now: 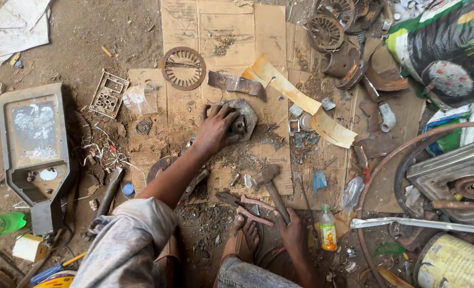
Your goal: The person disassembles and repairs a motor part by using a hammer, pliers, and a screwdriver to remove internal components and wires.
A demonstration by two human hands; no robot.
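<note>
Rusty grey metal housing (pixel 240 121), lumpy w/ a stub shaft at its centre, sits mid-frame on flattened cardboard sheets (pixel 226 32). Left hand (pixel 215 129) lies on its left side, fingers spread and pressed over the casting, gripping it. Arm runs down-left to a pale patterned sleeve (pixel 125 240) at bottom centre-left.

Right hand (pixel 294 233), lower centre, is clenched round the wooden handle of a hammer (pixel 271 184); hammer head rests on the cardboard just below-right of the housing, not touching it. A bare foot (pixel 246 234) in a sandal sits just left of that hand.

Around:
- Round slotted metal disc (pixel 183 68), upper centre-left, above the housing.
- Bent rusty strip (pixel 236 83) betw. disc and housing, right of disc.
- Tan torn paper strip (pixel 301 101) running diagonally, centre-right.
- Small perforated metal plate (pixel 108 94) left of disc, on dirt.
- Grey lamp casing (pixel 34 149), far left, open face up.
- Green bottle (pixel 1 224), lower left edge.
- Small bottle w/ green cap (pixel 328 229), orange liquid, just right of right hand.
- Pile of rusty rotor parts (pixel 333 32) upper right; printed sack (pixel 450 48) at top right corner.
- Large thin ring (pixel 378 170) and metal can (pixel 453 264), lower right.

Metal filings and scraps litter the cardboard near the housing.
</note>
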